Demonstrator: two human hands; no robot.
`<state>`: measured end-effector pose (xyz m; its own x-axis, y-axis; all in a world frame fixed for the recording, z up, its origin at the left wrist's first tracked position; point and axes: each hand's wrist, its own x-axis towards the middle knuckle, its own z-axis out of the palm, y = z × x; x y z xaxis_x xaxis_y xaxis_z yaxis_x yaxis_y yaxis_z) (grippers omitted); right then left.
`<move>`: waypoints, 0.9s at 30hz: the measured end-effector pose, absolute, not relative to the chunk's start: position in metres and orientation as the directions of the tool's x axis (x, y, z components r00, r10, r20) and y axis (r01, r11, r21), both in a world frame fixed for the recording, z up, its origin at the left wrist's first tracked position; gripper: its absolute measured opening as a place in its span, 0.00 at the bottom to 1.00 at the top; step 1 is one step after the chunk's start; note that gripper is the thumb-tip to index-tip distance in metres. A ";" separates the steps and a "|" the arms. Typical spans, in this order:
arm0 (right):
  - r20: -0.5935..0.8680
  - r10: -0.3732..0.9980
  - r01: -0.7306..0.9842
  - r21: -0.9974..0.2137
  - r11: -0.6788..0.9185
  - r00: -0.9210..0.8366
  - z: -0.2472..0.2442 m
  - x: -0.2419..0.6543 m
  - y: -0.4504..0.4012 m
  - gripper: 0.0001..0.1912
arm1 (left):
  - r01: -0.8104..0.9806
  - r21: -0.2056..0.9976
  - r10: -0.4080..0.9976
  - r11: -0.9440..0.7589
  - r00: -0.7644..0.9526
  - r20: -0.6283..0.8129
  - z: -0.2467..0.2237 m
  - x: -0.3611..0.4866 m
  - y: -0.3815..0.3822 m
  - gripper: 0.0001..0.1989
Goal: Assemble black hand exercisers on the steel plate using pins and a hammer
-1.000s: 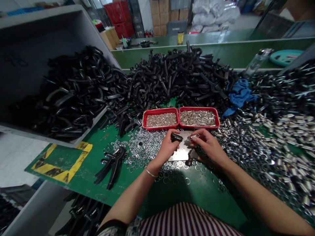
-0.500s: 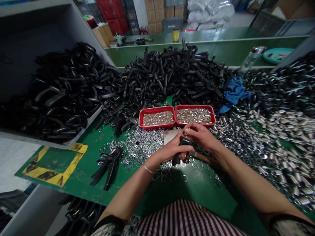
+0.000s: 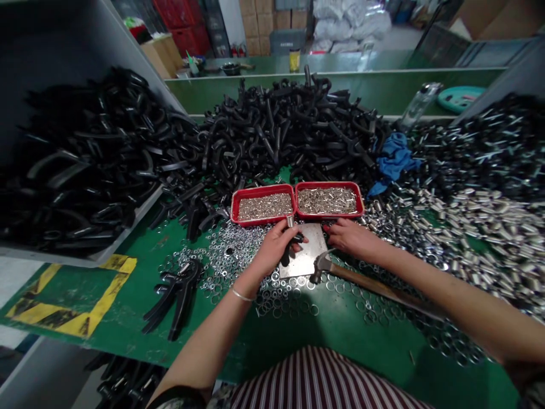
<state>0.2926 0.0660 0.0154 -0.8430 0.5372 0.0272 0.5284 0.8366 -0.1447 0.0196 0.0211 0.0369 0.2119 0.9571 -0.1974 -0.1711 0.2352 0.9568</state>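
left hand (image 3: 276, 249) pinching a black plastic part (image 3: 293, 245) over a steel plate (image 3: 307, 255)

the left grip is pressed together, thumb and fingers closed on the part, with a small silver sleeve (image 3: 290, 221) standing up at its top end. the right hand (image 3: 351, 238) lies palm down, its grip spread and holding nothing, fingertips (image 3: 334, 227) just beside the plate's edge, near a claw hammer (image 3: 322, 264) whose wooden handle runs off to the right under the forearm. 2 red trays (image 3: 297, 203) of small metal pieces sit just beyond the plate on the green counter (image 3: 340, 335), among loose washers (image 3: 238, 244); a heap of black plastic parts (image 3: 289, 130) rises behind them.
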 end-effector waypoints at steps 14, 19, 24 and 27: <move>0.196 0.912 0.602 -0.699 0.387 -0.359 0.034 0.290 0.038 0.07 | -0.006 1.000 0.997 -0.011 -0.072 0.011 0.034 0.039 0.001 0.13; -0.111 0.947 -0.031 -0.992 -0.126 -0.300 0.046 0.229 0.017 0.10 | 0.133 0.981 0.986 -0.143 -0.071 0.153 0.046 0.061 -0.004 0.12; -0.171 0.901 -0.273 -0.916 -0.295 -0.400 0.032 0.208 0.019 0.13 | 0.225 0.962 0.973 -0.153 -0.138 0.187 0.047 0.065 -0.003 0.10; -0.190 0.876 -0.312 -0.883 -0.350 -0.443 0.028 0.215 0.020 0.15 | 0.308 0.936 0.967 -0.169 -0.129 0.217 0.042 0.063 -0.001 0.10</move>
